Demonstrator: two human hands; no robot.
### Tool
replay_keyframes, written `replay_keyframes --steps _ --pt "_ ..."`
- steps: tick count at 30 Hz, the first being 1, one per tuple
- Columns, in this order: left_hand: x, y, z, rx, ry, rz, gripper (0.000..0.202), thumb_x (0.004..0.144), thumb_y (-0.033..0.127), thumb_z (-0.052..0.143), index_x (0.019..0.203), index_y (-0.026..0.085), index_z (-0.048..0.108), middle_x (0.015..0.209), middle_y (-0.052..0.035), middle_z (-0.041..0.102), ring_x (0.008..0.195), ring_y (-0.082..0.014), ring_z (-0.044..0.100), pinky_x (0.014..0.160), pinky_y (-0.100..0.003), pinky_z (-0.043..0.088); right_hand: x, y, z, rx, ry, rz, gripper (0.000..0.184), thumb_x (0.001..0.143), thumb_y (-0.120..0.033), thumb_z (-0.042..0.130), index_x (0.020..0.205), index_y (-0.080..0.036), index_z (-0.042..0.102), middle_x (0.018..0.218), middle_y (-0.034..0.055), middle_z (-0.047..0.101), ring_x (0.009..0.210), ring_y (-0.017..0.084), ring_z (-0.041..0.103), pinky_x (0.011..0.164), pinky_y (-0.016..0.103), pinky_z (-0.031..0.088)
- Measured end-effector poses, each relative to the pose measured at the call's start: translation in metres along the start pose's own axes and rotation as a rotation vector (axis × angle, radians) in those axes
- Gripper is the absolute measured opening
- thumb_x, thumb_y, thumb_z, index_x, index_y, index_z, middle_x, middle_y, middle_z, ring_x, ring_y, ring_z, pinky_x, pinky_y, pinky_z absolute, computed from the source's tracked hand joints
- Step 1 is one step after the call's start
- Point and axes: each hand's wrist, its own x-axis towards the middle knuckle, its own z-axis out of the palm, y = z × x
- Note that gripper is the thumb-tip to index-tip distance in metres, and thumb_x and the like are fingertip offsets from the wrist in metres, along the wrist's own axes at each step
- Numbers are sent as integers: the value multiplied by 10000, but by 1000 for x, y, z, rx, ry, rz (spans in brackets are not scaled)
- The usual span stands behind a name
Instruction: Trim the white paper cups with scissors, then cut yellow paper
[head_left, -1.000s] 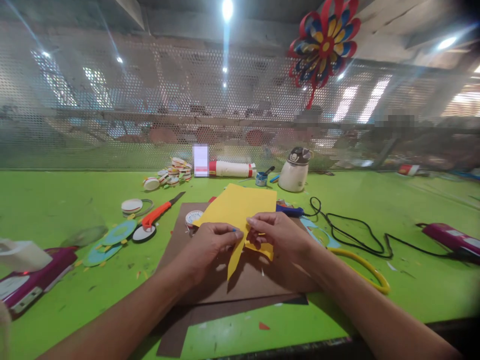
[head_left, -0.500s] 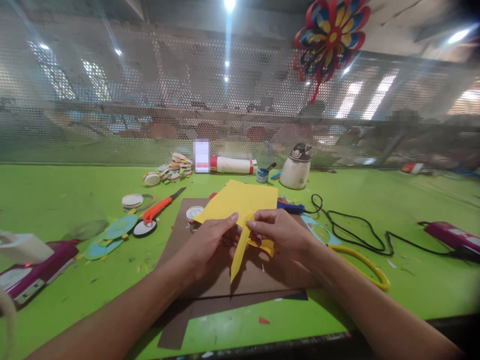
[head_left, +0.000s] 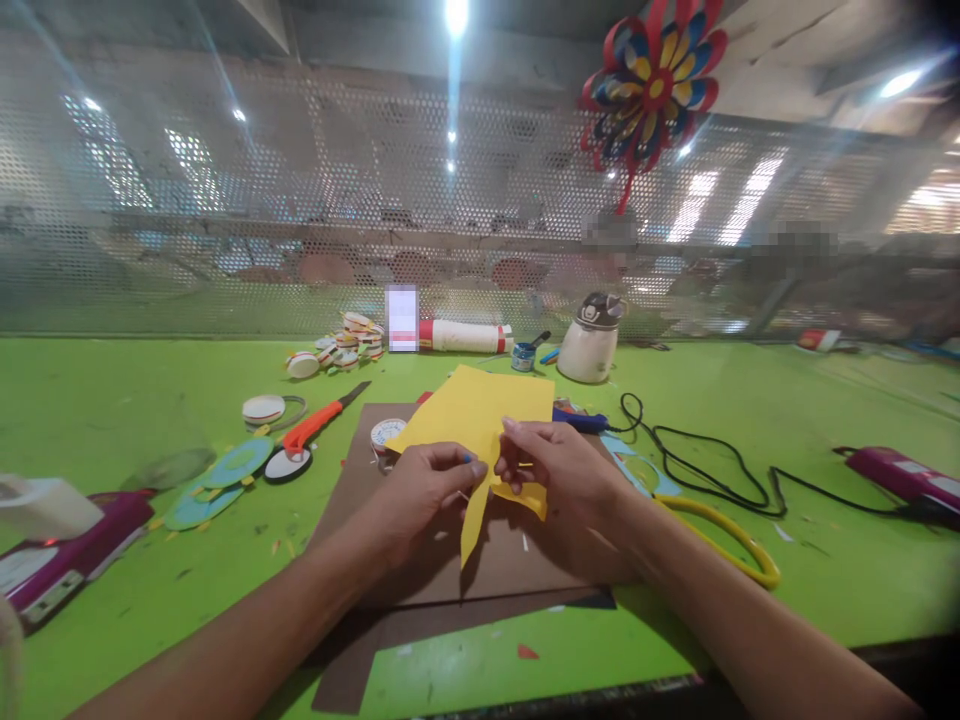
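Observation:
A yellow sheet (head_left: pixel 480 405), of paper or thin foam, is raised over a brown board (head_left: pixel 420 580). From its near edge a narrow yellow strip (head_left: pixel 472 530) hangs down to a point, and another yellow flap (head_left: pixel 534 498) curls out at the right. My left hand (head_left: pixel 424 490) pinches the strip near its top between thumb and forefinger; a small blue spot shows at the fingertips, too small to name. Curled against the sheet's near right edge is my right hand (head_left: pixel 559 460), fingers closed on it, partly hiding the edge.
Left on the green table (head_left: pixel 247 620) lie an orange-handled knife (head_left: pixel 313 425), blue paper rings (head_left: pixel 238 462) and a purple power strip (head_left: pixel 82 560). Right are a blue-handled corded tool (head_left: pixel 585 418), a black cord (head_left: pixel 712 478) and a yellow loop (head_left: pixel 731 540). A kettle-like jug (head_left: pixel 589 345) stands behind.
My left thumb and forefinger have closed on the strip's top, where my right hand pinched before. The right fingers have shifted slightly and curled. The blue spot has come into view.

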Motion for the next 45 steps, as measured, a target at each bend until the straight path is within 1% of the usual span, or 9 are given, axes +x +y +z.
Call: replay_keyframes --steps 5,12,19,27,30,34,38,43,45 --pt "5 -6 -4 -68 4 47 159 694 276 720 715 143 635 681 -19 610 588 -101 543 579 -232 380 0 1 1 33 1 4 421 803 -536 595 644 -147 622 635 20 604 561 107 510 579 274 412" --pt "2 -7 -2 -40 -31 26 174 704 300 707 747 145 643 677 -21 596 576 -107 515 553 -229 367 -2 1 3 19 32 -18 232 658 -359 773 656 -174 632 593 -27 579 565 110 516 566 267 412" --pt "2 -5 -1 -60 -44 31 204 691 313 733 709 144 622 643 -4 583 557 -91 510 553 -219 362 -5 3 6 6 31 -4 216 656 -355 761 682 -177 640 585 -34 563 547 113 516 564 275 429" --pt "8 -12 -6 -61 -34 12 252 685 349 735 748 144 603 653 -16 596 547 -112 537 544 -238 383 5 2 -1 -151 43 -85 356 787 -422 638 560 -152 587 548 -23 539 512 90 456 528 258 357" --pt "3 -8 -1 -128 -41 35 222 677 298 745 726 134 603 656 -10 591 567 -104 545 562 -230 402 7 -8 -6 -214 74 -91 329 829 -376 613 599 -144 585 586 -22 557 526 84 474 533 247 367" --pt "-4 -2 3 -179 -92 53 202 671 258 748 700 122 601 656 -2 588 570 -79 529 567 -200 409 6 -17 -12 -320 68 4 244 887 -313 582 721 -134 596 656 -35 586 570 91 548 565 244 453" --pt "-5 -5 2 -157 -106 40 235 657 282 750 723 137 578 634 10 576 537 -89 530 558 -225 427 8 -19 -33 -467 130 123 188 907 -303 568 981 -137 618 934 29 649 761 139 629 682 318 532" --pt "2 -15 0 12 -39 -11 267 668 340 705 752 161 524 597 0 594 512 -143 579 533 -277 446 35 -30 -91 -610 384 198 299 900 -318 572 1152 -156 578 1162 59 598 970 228 613 802 407 525" --pt "8 -21 -2 111 -40 15 260 655 318 700 726 157 508 574 -4 603 513 -145 591 520 -256 426 57 -38 -114 -626 490 203 306 908 -305 565 1181 -168 557 1189 80 585 982 212 609 815 416 521"
